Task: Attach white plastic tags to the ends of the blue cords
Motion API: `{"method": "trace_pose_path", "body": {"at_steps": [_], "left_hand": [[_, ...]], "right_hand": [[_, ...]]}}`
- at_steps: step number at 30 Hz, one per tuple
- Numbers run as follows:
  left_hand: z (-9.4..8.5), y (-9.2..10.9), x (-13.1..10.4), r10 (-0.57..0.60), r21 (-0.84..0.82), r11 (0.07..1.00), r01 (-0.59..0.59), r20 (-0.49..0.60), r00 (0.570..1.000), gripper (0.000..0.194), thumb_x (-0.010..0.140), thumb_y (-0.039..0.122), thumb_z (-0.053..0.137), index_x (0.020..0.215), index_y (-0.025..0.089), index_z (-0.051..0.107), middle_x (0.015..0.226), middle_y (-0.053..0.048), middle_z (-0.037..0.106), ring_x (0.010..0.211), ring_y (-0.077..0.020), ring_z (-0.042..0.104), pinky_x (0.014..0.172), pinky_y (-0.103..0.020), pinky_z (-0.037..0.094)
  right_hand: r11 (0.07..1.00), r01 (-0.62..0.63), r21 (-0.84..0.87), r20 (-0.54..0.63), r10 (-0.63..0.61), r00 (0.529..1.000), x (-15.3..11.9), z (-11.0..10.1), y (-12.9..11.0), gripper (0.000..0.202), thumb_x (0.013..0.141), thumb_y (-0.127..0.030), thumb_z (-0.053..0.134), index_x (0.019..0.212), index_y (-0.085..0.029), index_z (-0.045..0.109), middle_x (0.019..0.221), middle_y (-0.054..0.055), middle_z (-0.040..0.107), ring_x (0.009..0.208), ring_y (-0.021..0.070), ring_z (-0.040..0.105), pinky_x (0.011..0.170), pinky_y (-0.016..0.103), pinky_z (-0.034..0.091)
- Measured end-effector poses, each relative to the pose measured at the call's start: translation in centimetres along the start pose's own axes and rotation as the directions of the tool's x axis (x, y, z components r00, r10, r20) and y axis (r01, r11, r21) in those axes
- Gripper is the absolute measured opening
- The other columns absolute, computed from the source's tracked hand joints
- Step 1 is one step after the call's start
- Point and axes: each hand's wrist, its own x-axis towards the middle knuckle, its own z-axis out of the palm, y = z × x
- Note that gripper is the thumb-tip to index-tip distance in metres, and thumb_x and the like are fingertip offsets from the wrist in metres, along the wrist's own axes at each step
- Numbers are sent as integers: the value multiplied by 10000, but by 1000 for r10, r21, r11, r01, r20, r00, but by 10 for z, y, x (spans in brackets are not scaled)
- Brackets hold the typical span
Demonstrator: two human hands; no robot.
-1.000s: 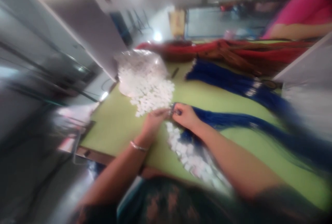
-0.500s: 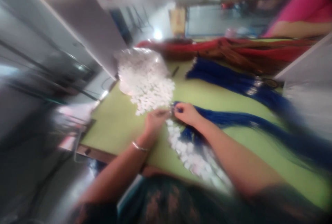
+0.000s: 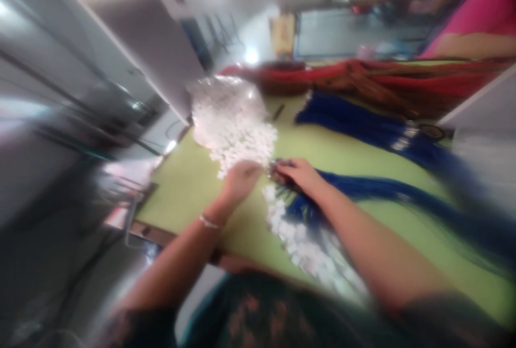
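Observation:
My right hand is closed on the near end of a long bundle of blue strands, which trails off to the right. Just left of it, my left hand has its fingers pressed together at the edge of a heap of small white pieces; what it holds, if anything, is too blurred to tell. The heap spills from a clear plastic bag. Below my right hand, white tags lie in an overlapping row beside loose blue ends.
A second blue bundle lies farther back on the green table, with red and brown strands behind it. A small dark tool lies near the bag. At the upper right is a person's pink sleeve.
My left hand has moved slightly away from my right hand, toward the white heap. More loose blue ends show under my right hand. The whole view has shifted a little.

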Motion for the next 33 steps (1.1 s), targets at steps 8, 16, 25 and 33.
{"method": "trace_pose_path", "body": {"at_steps": [8, 16, 25, 33], "left_hand": [[13, -29, 35, 283, 284, 918, -277, 20, 959, 181, 804, 184, 545, 761, 171, 720, 857, -124, 686, 914, -260, 552, 903, -437, 392], [0, -4, 6, -262, -442, 880, 173, -150, 953, 353, 712, 277, 687, 1053, 190, 654, 928, -60, 657, 793, -181, 631, 721, -326, 488], [13, 27, -10, -376, -855, 356, 378, 239, 895, 134, 673, 188, 738, 802, 148, 731, 780, -37, 686, 732, -105, 601, 793, -248, 479], [18, 22, -8, -401, -838, 306, 451, 317, 860, 126, 662, 207, 760, 724, 124, 689, 650, -11, 617, 583, -70, 521, 566, -199, 421]], "right_hand": [[988, 42, -146, -61, -51, 997, 0, 1, 2, 169, 690, -301, 652, 642, -147, 602, 567, -11, 600, 438, 69, 465, 458, 216, 399], [944, 157, -289, -96, -192, 977, 1, 3, 8, 180, 704, -328, 648, 670, -152, 649, 630, 9, 623, 568, 121, 528, 537, 242, 436], [860, 239, -451, -96, -313, 945, -6, 10, 8, 130, 722, -265, 577, 681, -156, 634, 636, 11, 632, 595, 124, 532, 619, 248, 430], [809, 290, -511, -60, -371, 927, -6, 10, 12, 101, 731, -236, 555, 688, -169, 617, 645, -4, 612, 596, 116, 512, 611, 233, 408]]}}
